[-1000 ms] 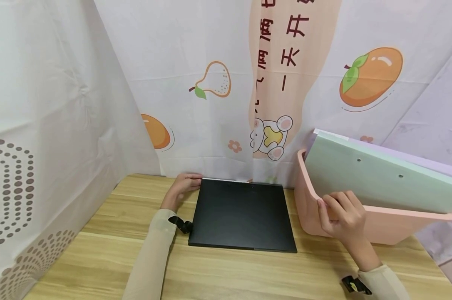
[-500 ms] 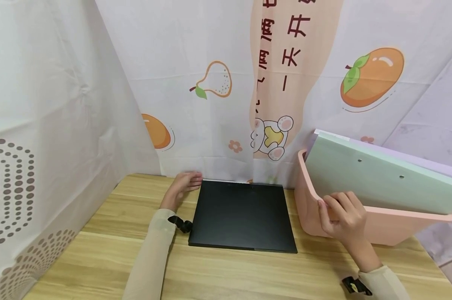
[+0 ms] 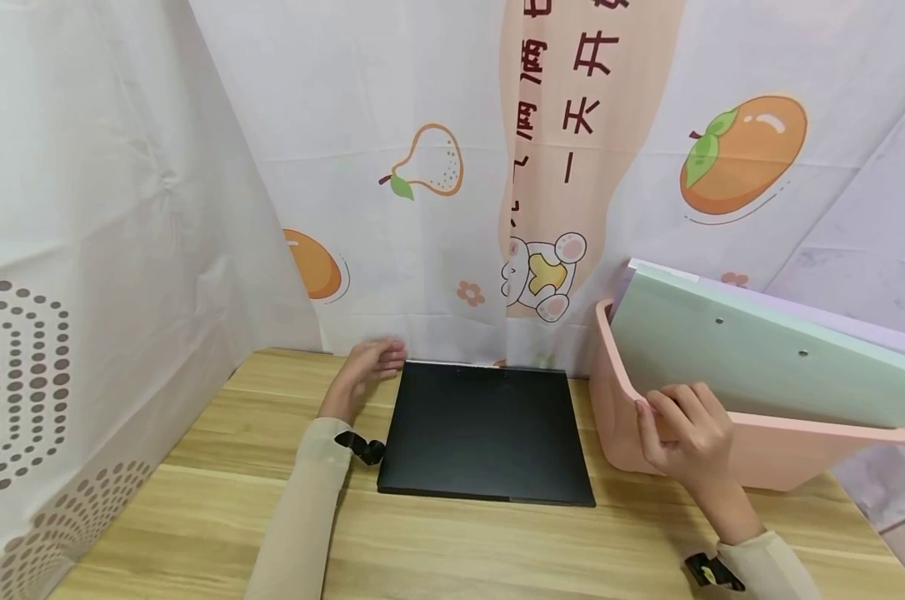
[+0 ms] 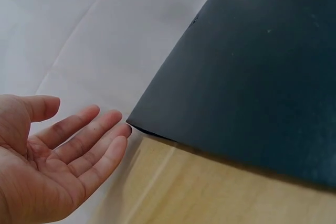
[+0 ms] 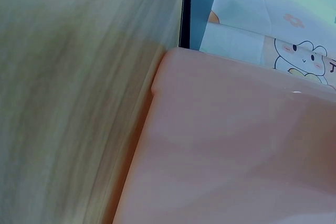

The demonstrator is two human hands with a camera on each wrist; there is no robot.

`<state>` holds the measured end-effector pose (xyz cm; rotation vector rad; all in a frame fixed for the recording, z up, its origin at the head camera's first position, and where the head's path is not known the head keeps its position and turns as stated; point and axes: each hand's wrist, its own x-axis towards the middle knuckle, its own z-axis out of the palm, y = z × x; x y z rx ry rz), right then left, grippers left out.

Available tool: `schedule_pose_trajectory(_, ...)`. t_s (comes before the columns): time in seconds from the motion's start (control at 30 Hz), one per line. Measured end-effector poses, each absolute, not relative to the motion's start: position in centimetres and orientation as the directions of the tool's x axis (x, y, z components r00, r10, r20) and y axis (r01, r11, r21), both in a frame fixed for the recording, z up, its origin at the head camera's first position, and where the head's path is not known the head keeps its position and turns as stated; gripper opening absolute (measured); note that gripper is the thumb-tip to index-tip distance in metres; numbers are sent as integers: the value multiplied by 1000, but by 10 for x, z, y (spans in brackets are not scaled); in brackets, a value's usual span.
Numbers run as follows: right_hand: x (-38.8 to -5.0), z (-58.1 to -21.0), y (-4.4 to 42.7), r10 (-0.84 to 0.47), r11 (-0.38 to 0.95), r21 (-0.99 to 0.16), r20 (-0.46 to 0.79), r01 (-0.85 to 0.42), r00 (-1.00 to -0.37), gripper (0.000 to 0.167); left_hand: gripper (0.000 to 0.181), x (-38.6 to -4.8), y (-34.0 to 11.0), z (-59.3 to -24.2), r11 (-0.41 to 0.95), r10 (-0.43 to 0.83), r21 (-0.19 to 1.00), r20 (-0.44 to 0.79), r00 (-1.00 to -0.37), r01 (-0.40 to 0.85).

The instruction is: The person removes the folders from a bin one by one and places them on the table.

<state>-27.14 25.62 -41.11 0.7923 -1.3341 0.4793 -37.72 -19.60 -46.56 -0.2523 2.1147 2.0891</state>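
A flat black folder (image 3: 486,433) lies on the wooden table in front of the curtain. Beside its far left corner is my left hand (image 3: 366,367), palm turned toward the folder. In the left wrist view the fingers of this hand (image 4: 68,156) are spread and loosely bent, holding nothing; whether a fingertip touches the folder's corner I cannot tell. My right hand (image 3: 688,437) pinches the front left rim of a pink plastic bin (image 3: 782,458), thumb outside. The bin's smooth wall (image 5: 226,145) fills much of the right wrist view.
A pale green folder (image 3: 745,350) with two metal rivets leans in the bin, a lilac folder (image 3: 820,317) behind it. The wooden table (image 3: 437,550) extends toward me. A fruit-print curtain (image 3: 392,267) hangs at its back edge.
My left hand has shifted slightly up and away from the folder's corner, its fingers rising a little. The right hand, bin and black folder stay in place.
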Motion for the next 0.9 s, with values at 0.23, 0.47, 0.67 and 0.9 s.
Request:
schedule_pose_trajectory(0.23, -269, -408, 257, -126, 652, 243, 969, -718, 213, 43, 46, -376, -189, -458, 49, 23, 980, -192, -981, -191)
schedule_pose_trajectory(0.47, -269, -408, 256, -152, 652, 254, 967, -715, 206, 41, 45, -373, -185, -454, 104, 45, 989, -113, -993, -108)
schedule_pose_trajectory(0.67, -270, -405, 259, -174, 655, 268, 963, -707, 205, 40, 46, -372, -180, -452, 96, 67, 992, -87, -994, -80)
schedule_pose_trajectory(0.9, -272, -405, 257, -183, 666, 285, 958, -689, 219, 40, 47, -371, -177, -447, 142, 88, 987, -93, -992, -80)
